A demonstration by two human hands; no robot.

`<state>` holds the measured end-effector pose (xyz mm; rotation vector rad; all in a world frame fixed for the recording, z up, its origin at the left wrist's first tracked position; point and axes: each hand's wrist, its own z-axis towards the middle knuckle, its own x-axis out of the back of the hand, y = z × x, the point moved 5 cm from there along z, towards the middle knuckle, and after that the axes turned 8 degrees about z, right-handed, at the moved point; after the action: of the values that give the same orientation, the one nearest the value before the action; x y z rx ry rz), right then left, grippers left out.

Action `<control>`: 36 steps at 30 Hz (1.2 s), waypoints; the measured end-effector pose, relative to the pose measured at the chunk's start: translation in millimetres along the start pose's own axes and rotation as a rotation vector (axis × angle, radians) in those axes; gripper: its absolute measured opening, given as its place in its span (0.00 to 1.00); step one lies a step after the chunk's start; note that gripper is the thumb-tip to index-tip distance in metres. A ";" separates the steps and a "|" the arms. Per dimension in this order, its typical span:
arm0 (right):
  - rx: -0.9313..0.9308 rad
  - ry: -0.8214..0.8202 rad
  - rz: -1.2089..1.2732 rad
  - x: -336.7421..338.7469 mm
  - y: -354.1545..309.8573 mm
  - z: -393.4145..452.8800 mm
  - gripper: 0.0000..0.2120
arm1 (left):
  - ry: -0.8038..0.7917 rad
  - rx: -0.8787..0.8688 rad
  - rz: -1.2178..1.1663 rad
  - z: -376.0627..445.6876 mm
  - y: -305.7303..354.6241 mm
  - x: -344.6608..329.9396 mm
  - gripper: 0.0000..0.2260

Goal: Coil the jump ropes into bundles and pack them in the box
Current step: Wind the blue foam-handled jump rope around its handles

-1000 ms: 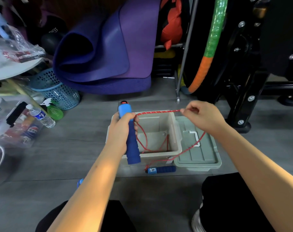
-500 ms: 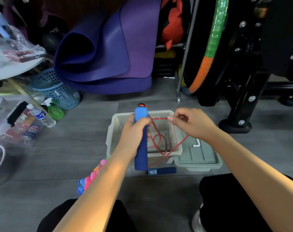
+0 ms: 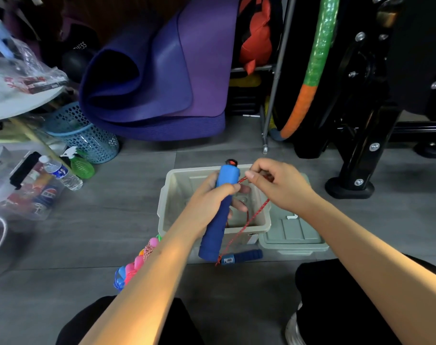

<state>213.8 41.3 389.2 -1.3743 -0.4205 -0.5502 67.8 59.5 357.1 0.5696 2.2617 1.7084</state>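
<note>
My left hand grips a blue jump-rope handle upright over the open beige box. My right hand pinches the thin red rope close beside the handle's top. The rope runs down across the box front to the second blue handle, which lies on the floor in front of the box. A colourful beaded jump rope lies on the floor beside my left forearm, partly hidden by it.
The box lid lies to the right of the box. A rolled purple mat, a blue basket, bottles and a black equipment stand ring the grey floor. My knees are at the bottom.
My right hand has moved left with the rope, from about a box width away to right beside the handle's top. The left hand shifted right over the box.
</note>
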 end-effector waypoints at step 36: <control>-0.135 0.077 0.214 23.4 9.8 4.2 0.10 | 0.270 -0.046 -0.014 1.3 1.5 25.4 0.09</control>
<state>238.6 43.6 395.6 -1.5013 -0.1728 -0.4591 46.0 72.4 359.0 0.3284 2.3886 1.9258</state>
